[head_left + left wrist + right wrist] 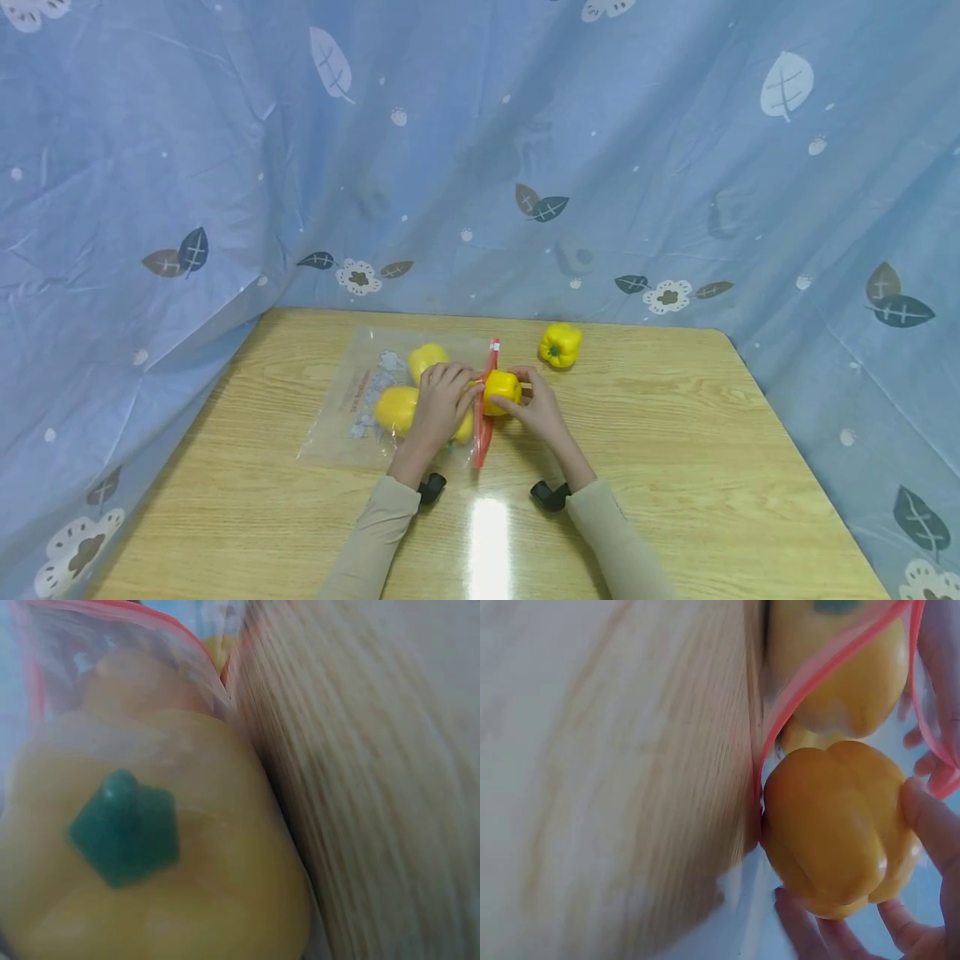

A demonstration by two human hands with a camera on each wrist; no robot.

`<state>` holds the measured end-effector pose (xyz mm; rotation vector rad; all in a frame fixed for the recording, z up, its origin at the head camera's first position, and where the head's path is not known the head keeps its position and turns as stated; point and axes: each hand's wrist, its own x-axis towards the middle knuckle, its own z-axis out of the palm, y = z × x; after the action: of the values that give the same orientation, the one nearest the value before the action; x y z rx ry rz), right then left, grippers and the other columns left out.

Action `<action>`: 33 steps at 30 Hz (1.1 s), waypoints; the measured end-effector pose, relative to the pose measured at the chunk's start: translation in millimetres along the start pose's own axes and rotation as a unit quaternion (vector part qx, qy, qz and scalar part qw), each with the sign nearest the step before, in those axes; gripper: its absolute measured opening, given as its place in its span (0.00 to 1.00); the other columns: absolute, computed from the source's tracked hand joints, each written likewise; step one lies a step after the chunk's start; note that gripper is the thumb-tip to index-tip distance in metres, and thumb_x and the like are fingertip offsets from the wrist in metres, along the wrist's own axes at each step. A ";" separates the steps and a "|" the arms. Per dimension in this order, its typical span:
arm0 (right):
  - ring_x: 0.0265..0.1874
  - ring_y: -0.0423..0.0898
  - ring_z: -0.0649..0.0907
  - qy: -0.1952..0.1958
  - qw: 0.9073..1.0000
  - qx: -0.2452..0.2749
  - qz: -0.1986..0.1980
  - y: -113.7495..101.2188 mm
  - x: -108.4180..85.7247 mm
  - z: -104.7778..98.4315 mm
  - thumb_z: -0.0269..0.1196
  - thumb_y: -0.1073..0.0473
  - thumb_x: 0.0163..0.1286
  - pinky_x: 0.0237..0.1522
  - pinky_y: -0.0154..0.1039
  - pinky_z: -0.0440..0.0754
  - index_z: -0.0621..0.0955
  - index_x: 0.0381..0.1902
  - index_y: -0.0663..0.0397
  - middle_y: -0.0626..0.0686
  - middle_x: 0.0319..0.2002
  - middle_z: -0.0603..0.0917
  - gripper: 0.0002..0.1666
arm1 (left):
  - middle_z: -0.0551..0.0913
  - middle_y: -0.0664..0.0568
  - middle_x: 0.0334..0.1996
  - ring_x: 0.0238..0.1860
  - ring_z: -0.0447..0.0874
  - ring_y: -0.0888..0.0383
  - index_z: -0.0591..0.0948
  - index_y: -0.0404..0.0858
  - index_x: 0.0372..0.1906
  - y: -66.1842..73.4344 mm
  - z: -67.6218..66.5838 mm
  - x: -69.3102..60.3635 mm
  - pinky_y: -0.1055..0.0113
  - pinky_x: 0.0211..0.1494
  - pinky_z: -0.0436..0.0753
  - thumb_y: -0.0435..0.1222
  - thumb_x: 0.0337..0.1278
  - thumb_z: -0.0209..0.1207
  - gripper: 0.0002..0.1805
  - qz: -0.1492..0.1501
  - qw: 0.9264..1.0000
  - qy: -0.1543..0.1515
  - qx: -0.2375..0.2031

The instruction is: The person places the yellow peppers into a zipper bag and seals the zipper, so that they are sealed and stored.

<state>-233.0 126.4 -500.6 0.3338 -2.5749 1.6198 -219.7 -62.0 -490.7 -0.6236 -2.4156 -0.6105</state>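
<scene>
My right hand (542, 410) grips a yellow bell pepper (501, 392) at the mouth of a clear zip bag (341, 400). The right wrist view shows thumb and fingers around this pepper (825, 825), which sits within the parted red zip edges (810, 679). With its fingertips, my left hand (444, 400) pinches the upper edge of the bag's mouth. Inside the flat-lying bag are more yellow peppers (396, 407), partly hidden by the left hand and forearm. Through the plastic, the left wrist view shows one pepper (225, 847) with a green stem.
Another yellow pepper (560, 345) stands at the back of the wooden table (675, 450), right of the bag. A blue leaf-patterned cloth (465, 150) hangs behind and beside the table. Each wrist carries a black camera mount (551, 497).
</scene>
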 end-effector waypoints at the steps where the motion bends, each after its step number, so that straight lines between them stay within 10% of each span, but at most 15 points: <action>1: 0.51 0.53 0.75 0.002 1.000 -0.006 -0.001 -0.5 -1.4 0.2 0.71 0.53 0.53 0.54 0.48 0.76 0.72 0.55 0.58 0.58 0.52 0.75 0.34 | 0.79 0.55 0.45 0.49 0.72 0.53 0.81 0.46 0.44 0.2 0.0 -0.1 0.52 0.60 0.66 0.47 0.63 0.53 0.13 0.002 1.000 0.001 0.000; 13: 0.34 0.48 0.81 -0.014 0.999 -0.013 0.047 -4.3 -10.2 -3.4 0.70 0.55 0.55 0.34 0.37 0.82 0.75 0.54 0.54 0.59 0.39 0.76 0.29 | 0.80 0.56 0.44 0.50 0.72 0.54 0.80 0.46 0.44 -0.8 -0.6 -0.3 0.53 0.59 0.66 0.45 0.62 0.55 0.11 0.011 1.000 0.013 0.001; 33: 0.50 0.61 0.79 -0.110 0.976 0.181 0.047 6.1 -7.3 5.7 0.62 0.71 0.60 0.45 0.38 0.81 0.65 0.65 0.60 0.68 0.52 0.72 0.35 | 0.79 0.57 0.45 0.51 0.72 0.54 0.80 0.48 0.47 0.8 0.8 -0.8 0.53 0.60 0.66 0.47 0.63 0.53 0.13 0.012 1.000 -0.001 -0.007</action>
<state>-227.0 124.9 -509.8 0.4447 -2.4625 2.2066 -219.0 -61.2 -491.5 -0.6581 -2.4039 -0.6172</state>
